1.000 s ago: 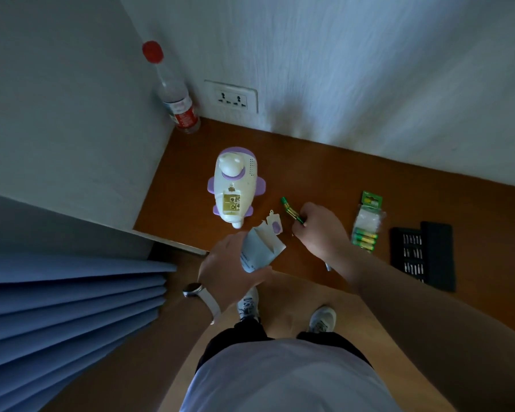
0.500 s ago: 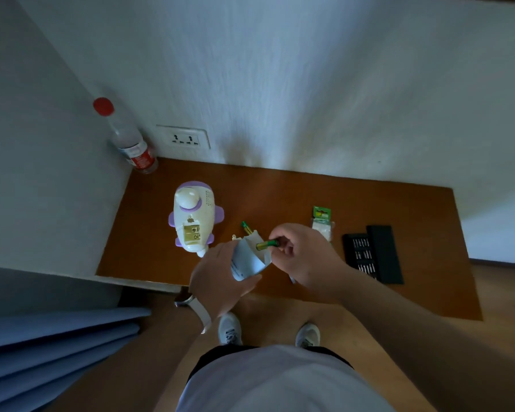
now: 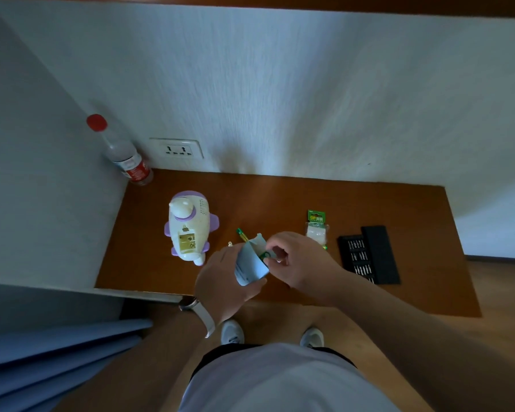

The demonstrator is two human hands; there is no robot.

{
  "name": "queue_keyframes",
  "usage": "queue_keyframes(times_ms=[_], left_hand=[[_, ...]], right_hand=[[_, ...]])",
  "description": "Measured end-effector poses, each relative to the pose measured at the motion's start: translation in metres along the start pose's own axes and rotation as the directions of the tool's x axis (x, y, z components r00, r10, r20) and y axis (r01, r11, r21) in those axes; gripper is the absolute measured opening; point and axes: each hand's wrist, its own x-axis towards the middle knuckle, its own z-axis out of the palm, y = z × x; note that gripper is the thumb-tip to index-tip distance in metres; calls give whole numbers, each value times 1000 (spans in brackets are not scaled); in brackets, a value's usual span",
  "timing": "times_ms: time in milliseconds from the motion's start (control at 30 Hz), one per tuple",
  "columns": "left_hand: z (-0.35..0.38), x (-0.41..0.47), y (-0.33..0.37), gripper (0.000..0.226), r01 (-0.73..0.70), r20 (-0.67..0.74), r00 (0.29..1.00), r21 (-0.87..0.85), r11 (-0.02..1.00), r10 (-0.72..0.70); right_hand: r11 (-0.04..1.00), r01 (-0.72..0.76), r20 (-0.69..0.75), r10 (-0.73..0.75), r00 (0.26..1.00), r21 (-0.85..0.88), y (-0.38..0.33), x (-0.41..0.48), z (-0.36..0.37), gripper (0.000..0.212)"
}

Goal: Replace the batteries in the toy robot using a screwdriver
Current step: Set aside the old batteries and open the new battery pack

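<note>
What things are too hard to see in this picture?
Head view:
Inside the paper box: hidden by its walls and the left hand.
The green battery: mostly covered by the right hand.
The toy robot battery compartment: too small and dim to tell if cells remain.
Bits in the black case: too small.

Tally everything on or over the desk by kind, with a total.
Toy robot: 1
Bottle: 1
Loose batteries: 2, one on the desk, one in the right hand
Battery pack: 1
Bit case: 1
Paper pouch: 1, in the left hand
Small white part: 1
Total: 8
</note>
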Motion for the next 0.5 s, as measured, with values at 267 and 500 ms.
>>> queue_keyframes(times_ms=[267,500], left_hand=[[-6,-7,-19,78,84,-3,996,-13,996,-84],[-9,-28,-46,81,209,5,978,-22,978,-209]], right_hand=[[985,-71,-14,74,997,159,5,16,6,11],[992,-128,16,129,992,-20,28,56,40,11]])
